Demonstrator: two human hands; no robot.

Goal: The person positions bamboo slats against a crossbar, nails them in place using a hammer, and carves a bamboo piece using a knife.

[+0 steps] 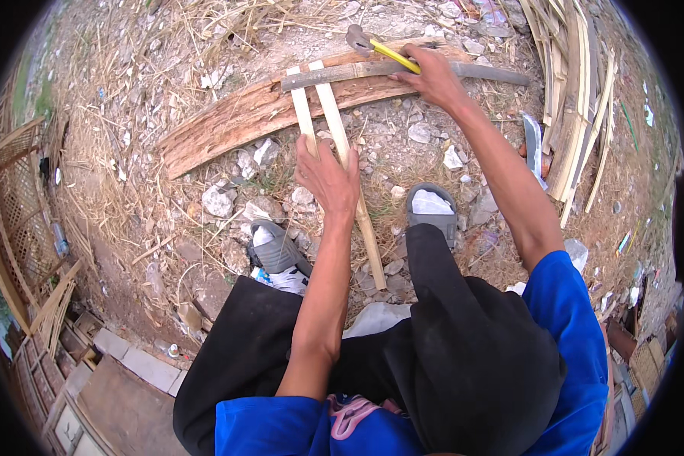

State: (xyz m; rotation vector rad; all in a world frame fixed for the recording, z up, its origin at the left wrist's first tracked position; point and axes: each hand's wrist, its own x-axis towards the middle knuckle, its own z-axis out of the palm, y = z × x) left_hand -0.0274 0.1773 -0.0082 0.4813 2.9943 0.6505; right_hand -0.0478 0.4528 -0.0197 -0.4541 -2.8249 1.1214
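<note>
My left hand (328, 176) is closed around two pale bamboo strips (330, 110) that lie side by side, one running back between my feet. Their far ends meet a greyish crosswise bamboo strip (334, 74), which lies over them. My right hand (433, 76) grips the yellow handle of a hammer (391, 54), its metal head pointing left above the ground. The fingers of that hand also rest on the crosswise strip; whether they grip it too, I cannot tell. Beneath the strips is a weathered wooden plank (228, 125).
A stack of split bamboo (574, 99) lies at the far right, with a long blade-like tool (533, 144) beside it. Stones (219, 201) and dry straw cover the ground. At the left stand a woven lattice panel (19, 205) and a brown board (125, 406).
</note>
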